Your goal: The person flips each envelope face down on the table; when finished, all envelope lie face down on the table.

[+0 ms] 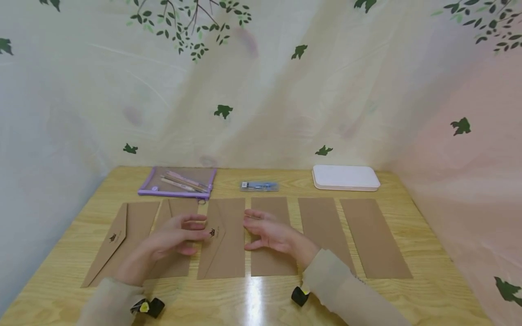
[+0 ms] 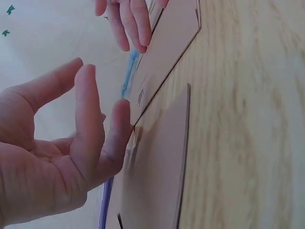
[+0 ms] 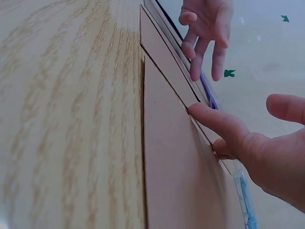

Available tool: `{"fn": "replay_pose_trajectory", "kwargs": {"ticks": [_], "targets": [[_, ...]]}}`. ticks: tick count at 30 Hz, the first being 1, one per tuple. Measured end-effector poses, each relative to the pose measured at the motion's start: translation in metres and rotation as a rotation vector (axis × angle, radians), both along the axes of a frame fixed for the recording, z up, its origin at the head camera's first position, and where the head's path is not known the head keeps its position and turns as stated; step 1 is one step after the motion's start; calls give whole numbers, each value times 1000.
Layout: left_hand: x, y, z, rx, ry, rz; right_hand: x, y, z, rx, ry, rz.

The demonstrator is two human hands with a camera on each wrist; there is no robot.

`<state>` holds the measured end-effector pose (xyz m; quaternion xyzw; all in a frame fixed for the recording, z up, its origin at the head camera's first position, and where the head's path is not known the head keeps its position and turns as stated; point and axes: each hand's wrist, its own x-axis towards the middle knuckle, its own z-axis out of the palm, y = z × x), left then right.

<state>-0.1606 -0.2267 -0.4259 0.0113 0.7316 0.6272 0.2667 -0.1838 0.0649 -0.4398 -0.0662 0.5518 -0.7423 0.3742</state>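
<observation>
Several brown kraft envelopes lie in a row on the table. One in the middle, an envelope with a pointed flap and a small dark crown print [image 1: 230, 240], lies between my two hands. My left hand [image 1: 177, 237] is over the envelope to its left [image 1: 171, 270], fingers loosely bent, fingertips by the printed flap. My right hand [image 1: 277, 235] is over the plain-sided envelope to its right [image 1: 273, 265], fingertips at the middle envelope's right edge. In the right wrist view, a finger [image 3: 214, 121] of that hand reaches low to an envelope edge. Neither hand grips anything.
The leftmost envelope [image 1: 138, 244] shows its flap; two plain ones [image 1: 320, 217] lie at the right. Behind the row are a purple-edged pouch [image 1: 148, 184] with pens, a small blue clear pack [image 1: 261, 186] and a white case [image 1: 346, 177]. A leaf-patterned curtain [image 1: 261, 90] surrounds the table.
</observation>
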Motion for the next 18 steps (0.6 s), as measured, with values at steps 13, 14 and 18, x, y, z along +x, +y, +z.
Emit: {"fn": "replay_pose_trajectory", "kwargs": {"ticks": [13, 14, 18], "targets": [[0, -5, -2, 70, -68, 6, 2, 2, -1, 1, 10, 9], [1, -5, -2, 76, -78, 7, 2, 2, -1, 1, 9, 8], [3, -2, -2, 117, -106, -9, 4, 1, 0, 1, 14, 9]]}}
